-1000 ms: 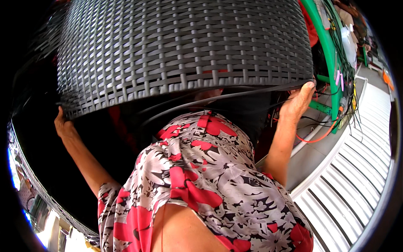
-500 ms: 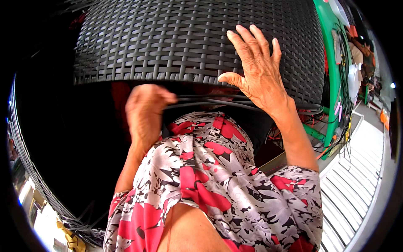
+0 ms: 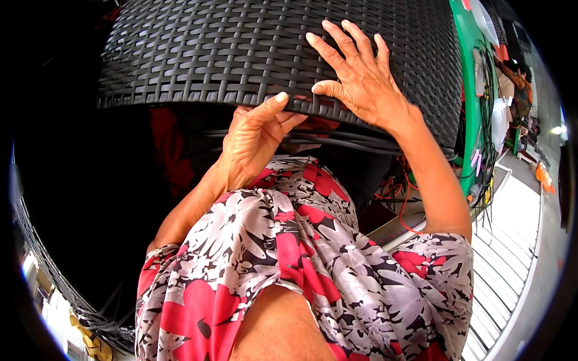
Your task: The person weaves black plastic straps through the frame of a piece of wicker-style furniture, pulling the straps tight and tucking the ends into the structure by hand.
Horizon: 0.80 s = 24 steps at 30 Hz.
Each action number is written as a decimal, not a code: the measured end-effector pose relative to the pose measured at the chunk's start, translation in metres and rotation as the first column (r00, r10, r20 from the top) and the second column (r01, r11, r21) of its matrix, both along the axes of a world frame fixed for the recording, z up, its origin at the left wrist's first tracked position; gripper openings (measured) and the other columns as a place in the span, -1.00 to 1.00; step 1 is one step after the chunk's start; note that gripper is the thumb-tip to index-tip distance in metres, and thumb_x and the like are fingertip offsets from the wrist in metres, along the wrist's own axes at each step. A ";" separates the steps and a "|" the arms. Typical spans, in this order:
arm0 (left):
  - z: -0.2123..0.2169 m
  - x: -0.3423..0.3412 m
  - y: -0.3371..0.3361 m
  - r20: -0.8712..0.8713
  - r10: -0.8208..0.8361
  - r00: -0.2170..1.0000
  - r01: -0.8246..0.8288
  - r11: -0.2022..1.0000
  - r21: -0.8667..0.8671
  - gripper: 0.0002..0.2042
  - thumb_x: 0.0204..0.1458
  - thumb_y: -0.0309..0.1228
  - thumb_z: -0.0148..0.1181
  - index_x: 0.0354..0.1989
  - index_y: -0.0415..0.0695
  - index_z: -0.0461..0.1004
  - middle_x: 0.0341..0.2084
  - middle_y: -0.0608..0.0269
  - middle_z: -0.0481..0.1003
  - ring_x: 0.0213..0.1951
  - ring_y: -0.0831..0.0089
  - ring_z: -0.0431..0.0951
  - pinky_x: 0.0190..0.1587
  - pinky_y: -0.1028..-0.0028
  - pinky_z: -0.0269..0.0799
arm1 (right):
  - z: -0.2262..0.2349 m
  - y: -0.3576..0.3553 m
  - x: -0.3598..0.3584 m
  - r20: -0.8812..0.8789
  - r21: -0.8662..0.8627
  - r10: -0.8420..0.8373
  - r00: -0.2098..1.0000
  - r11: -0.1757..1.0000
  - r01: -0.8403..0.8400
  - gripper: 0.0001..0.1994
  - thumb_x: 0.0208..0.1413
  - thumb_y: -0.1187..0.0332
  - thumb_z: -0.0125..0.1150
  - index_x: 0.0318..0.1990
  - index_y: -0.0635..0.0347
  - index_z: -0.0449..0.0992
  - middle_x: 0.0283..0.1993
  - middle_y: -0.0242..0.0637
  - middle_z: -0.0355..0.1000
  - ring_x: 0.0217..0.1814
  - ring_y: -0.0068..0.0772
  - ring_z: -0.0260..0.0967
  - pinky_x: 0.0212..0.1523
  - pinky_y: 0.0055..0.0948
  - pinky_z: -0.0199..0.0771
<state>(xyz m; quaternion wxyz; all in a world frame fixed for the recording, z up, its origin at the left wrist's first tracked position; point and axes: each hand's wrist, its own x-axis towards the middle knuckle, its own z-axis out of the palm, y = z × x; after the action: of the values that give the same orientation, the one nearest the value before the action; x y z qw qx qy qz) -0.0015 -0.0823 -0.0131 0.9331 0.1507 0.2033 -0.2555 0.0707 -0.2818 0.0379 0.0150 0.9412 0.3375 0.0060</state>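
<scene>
A curved panel of dark grey wicker weave fills the upper middle of the view. My left hand is at its near edge, thumb on the top of the rim and fingers curled beneath, closed on that edge. What the fingertips touch underneath is partly hidden. Flat on the weave, a little to the right, lies my right hand with its fingers spread and nothing in them. Several loose dark strands run below the rim, between the panel and my lap.
A green frame stands to the right, with dark cords hanging from it. Beyond it is a white slatted surface. An orange strand loops beside my right forearm. Another person is at the far right.
My left hand has moved right and up, from near the loose strands to the panel's edge. My right hand stays spread on the weave, with hand and panel slightly higher in view.
</scene>
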 end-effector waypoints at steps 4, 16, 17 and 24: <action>0.001 0.002 -0.005 -0.011 0.046 0.999 -0.045 0.996 0.077 -0.93 0.02 -0.52 0.17 -0.33 -0.21 0.53 -0.27 0.17 0.55 -0.21 0.27 0.55 0.01 0.19 0.40 | -0.008 -0.003 0.002 0.024 -0.028 -0.009 1.000 1.000 0.010 -0.30 0.08 -0.27 -0.18 0.32 -0.18 0.08 0.38 -0.26 -0.05 0.43 -0.08 -0.23 0.28 0.30 -0.33; 0.008 -0.001 -0.007 0.013 0.123 0.992 -0.124 0.992 0.009 -0.67 0.17 -0.21 -0.06 -0.08 -0.23 0.38 -0.15 0.16 0.49 -0.09 0.26 0.49 0.10 0.19 0.27 | -0.014 0.028 0.002 0.044 0.039 0.016 0.999 0.999 -0.017 -0.37 0.11 -0.19 -0.10 0.29 -0.18 0.14 0.37 -0.27 -0.02 0.40 -0.11 -0.19 0.27 0.26 -0.28; 0.011 -0.002 -0.005 0.015 0.123 0.992 -0.123 0.992 -0.018 -0.63 0.17 -0.17 -0.07 -0.09 -0.25 0.38 -0.15 0.12 0.49 -0.10 0.22 0.49 0.10 0.18 0.27 | -0.016 0.027 0.004 0.057 0.065 0.015 0.998 0.998 -0.018 -0.39 0.10 -0.16 -0.07 0.27 -0.17 0.18 0.36 -0.27 0.01 0.39 -0.11 -0.17 0.24 0.29 -0.25; 0.014 -0.013 -0.015 0.235 -0.010 0.972 0.061 0.975 -0.213 -0.20 0.07 0.32 -0.38 0.05 -0.25 0.31 0.09 0.00 0.34 0.15 0.10 0.29 0.20 0.08 0.13 | 0.010 0.041 -0.015 -0.003 0.073 0.039 0.999 0.997 -0.039 -0.26 0.06 -0.27 -0.21 0.27 0.06 0.18 0.35 -0.08 0.00 0.42 0.10 -0.23 0.22 0.47 -0.36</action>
<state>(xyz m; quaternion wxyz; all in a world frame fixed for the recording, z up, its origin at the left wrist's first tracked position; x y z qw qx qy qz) -0.0148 -0.0977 0.0014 0.9566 0.0796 0.0606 -0.2737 0.0561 -0.2405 0.0480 -0.0201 0.9344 0.3552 0.0168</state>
